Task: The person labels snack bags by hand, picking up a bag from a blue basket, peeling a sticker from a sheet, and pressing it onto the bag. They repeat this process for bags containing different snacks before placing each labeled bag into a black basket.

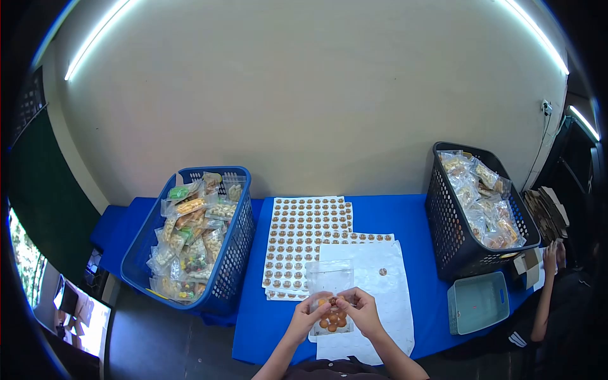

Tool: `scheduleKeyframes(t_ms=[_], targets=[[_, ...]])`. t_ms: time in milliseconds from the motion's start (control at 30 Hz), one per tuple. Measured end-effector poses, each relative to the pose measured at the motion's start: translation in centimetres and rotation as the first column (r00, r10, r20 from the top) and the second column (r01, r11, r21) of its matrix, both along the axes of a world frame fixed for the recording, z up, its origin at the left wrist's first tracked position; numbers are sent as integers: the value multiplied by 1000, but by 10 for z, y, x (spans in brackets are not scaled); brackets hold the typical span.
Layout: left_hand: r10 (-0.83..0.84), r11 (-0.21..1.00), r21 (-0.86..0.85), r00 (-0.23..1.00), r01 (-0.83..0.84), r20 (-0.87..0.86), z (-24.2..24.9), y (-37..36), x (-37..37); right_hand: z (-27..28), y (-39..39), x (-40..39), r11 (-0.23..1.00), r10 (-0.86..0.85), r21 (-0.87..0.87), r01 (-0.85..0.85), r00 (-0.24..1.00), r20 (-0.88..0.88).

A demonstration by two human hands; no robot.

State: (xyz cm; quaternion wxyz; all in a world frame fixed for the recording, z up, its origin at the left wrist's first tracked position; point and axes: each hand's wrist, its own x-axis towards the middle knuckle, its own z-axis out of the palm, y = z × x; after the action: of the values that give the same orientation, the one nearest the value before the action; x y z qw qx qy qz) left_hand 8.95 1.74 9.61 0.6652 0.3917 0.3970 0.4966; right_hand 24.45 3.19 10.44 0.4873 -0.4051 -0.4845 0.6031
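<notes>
A clear zip bag (332,276) with several round orange-brown snack pieces (332,322) lies at the front of the table on a white backing sheet (380,310). My left hand (311,316) and my right hand (363,314) meet over the middle of this bag, thumbs and fingertips pinched round a small round brown sticker (333,302). The fingertips partly cover the sticker and the bag's contents. Just beyond my hands lie sheets of round brown stickers (303,237). One loose sticker (382,272) remains on the backing sheet.
On the left stands a blue basket (235,253) heaped with snack bags. A black basket (443,228) of more bags stands at the back right, behind a grey-green tray (479,326). Another person's arm (544,297) is at far right, near stacked cardboard (546,212). Blue cloth (386,212) covers the table.
</notes>
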Motion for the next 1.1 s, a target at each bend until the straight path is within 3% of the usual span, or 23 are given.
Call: scheduleKeyframes(t_ms=[100,200,600,700,1000,1100], targets=[[-34,999,-38,999,36,37,-6,1,-2,-2,-1,1,999,31,-35,-34,996,-89],[-45,998,-33,998,44,-39,-1,3,-3,0,-2,-2,997,9,-69,-18,993,-120],[228,969,146,951,-200,-211,4,1,13,5,-6,-15,991,-89,-110,82,994,-67],[272,961,119,930,-250,-248,4,-1,16,2,-7,-17,989,-118,-87,115,993,-30],[239,970,86,953,-227,-185,-8,6,9,3,-2,-11,997,-25,-75,21,998,-64],[205,979,17,979,-205,-1,-3,3,11,3,-2,-11,996,-28,-85,25,999,-37]])
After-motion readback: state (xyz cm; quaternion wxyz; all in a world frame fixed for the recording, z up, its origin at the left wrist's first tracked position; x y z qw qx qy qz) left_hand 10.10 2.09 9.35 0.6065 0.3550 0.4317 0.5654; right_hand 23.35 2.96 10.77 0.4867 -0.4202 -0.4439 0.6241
